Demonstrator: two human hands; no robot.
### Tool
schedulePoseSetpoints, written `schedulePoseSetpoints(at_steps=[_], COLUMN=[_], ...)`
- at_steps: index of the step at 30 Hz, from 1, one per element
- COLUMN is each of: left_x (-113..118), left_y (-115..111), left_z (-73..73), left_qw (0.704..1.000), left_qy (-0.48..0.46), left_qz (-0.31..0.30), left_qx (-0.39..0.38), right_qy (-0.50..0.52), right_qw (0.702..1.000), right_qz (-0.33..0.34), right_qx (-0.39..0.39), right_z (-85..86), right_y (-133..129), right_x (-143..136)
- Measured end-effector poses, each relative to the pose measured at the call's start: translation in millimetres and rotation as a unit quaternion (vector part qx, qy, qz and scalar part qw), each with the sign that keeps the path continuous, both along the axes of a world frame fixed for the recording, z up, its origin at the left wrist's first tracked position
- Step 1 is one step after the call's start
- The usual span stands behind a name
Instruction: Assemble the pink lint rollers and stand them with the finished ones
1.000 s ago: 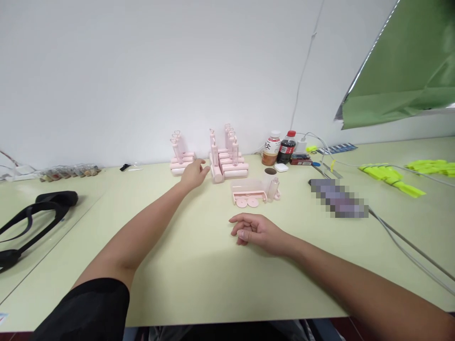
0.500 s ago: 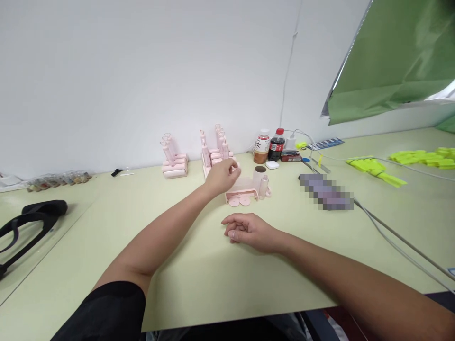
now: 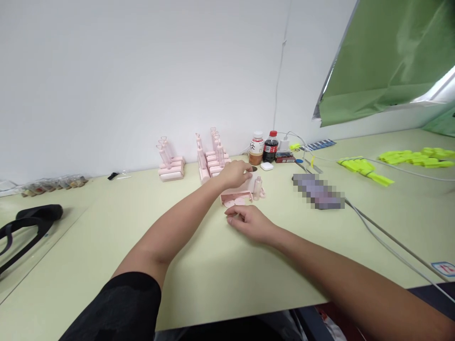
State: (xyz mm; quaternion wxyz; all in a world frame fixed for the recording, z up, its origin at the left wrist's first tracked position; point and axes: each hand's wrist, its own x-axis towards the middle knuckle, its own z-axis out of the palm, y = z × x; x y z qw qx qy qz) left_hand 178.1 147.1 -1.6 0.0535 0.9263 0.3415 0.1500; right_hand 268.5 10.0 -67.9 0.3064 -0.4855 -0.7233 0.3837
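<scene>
My left hand point(image 3: 235, 174) reaches over a pink frame and is at the near side of a pale roll with a dark round end point(image 3: 254, 168); contact is unclear. Its fingers are loosely bent and apart, holding nothing visible. My right hand point(image 3: 251, 224) hovers low by the table, fingers loosely curled and apart, just in front of two flat pink discs point(image 3: 239, 201). The pink frame point(image 3: 226, 196) lies behind the discs, partly hidden by my left hand. A small clear pink bottle point(image 3: 258, 188) stands right of the frame, beside a small pink ring piece point(image 3: 263, 193).
Behind stand pink roller units with upright handles point(image 3: 171, 166) and more units point(image 3: 217, 158). A drink bottle point(image 3: 256, 148), a cola bottle point(image 3: 270, 148) and a white case point(image 3: 267, 166) are at the back. Rightward lie a phone point(image 3: 318, 191), cables and yellow strips point(image 3: 362, 168).
My left hand has moved right, from above the frame to the pale roll, and its fingers have spread. My right hand has shifted slightly forward toward the discs. The view has turned slightly right.
</scene>
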Motion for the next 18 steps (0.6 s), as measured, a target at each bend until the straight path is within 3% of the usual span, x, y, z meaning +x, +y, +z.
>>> schedulePoseSetpoints(at_steps=[5,9,12,15,18], left_x=[-19.8,-53.3,-83.8,-110.0,-125.7], left_y=[-9.9,-42.6,-79.2,-114.6,-137.8], left_z=[22.7,34.6,25.1,3.8,-17.2], left_qw=[0.988,0.963,0.96,0.95,0.944], left_qy=[-0.146,-0.258,-0.261,-0.268,-0.268], left_qz=[0.039,0.079,0.086,0.099,0.127], left_qx=[0.039,0.019,-0.051,-0.125,-0.146], right_qy=[-0.145,-0.205,-0.224,-0.233,-0.255], right_qw=[0.983,0.973,0.968,0.963,0.958], right_qz=[-0.073,-0.064,-0.065,-0.075,-0.072], right_qx=[0.088,0.086,0.091,0.116,0.114], right_z=[8.5,8.1,7.2,4.4,-0.5], right_y=[11.1,13.7,13.6,15.3,19.6], right_x=[14.5,20.9,20.5,19.7,20.5])
